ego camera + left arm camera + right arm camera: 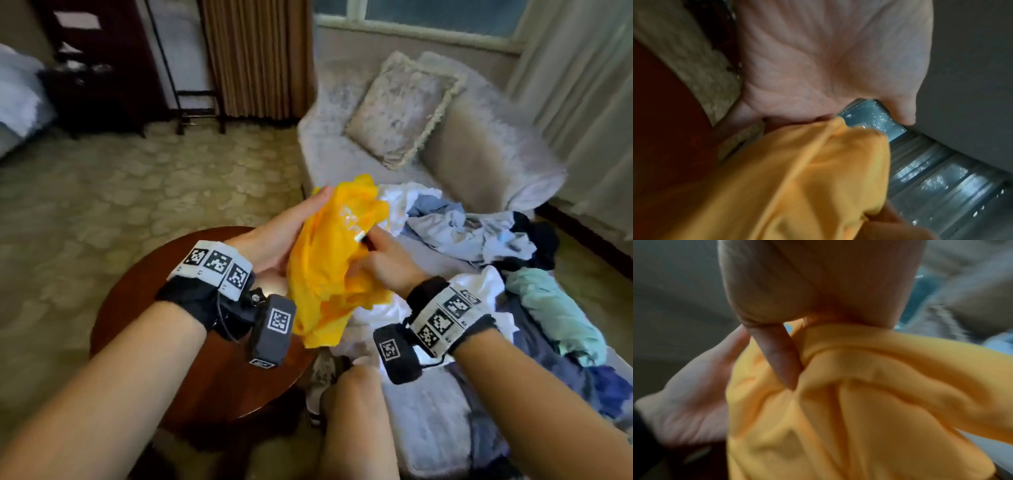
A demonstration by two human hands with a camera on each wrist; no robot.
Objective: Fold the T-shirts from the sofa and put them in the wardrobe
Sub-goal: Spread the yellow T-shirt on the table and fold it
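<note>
A crumpled yellow T-shirt (329,267) hangs in the air between my hands, above the sofa's front edge. My left hand (291,233) lies flat against its left side with fingers straight. My right hand (383,257) grips the cloth from the right with curled fingers. In the left wrist view the yellow T-shirt (797,178) covers my left fingers below the bare palm (818,65). In the right wrist view a right finger (777,356) digs into a fold of the yellow T-shirt (869,402), with the open left hand (694,402) beside it.
A heap of white, blue, dark and teal clothes (479,240) covers the pale sofa seat (329,154), with a cushion (400,109) behind. A round dark wooden table (144,301) stands under my left wrist. Dark furniture (102,68) stands across the carpet.
</note>
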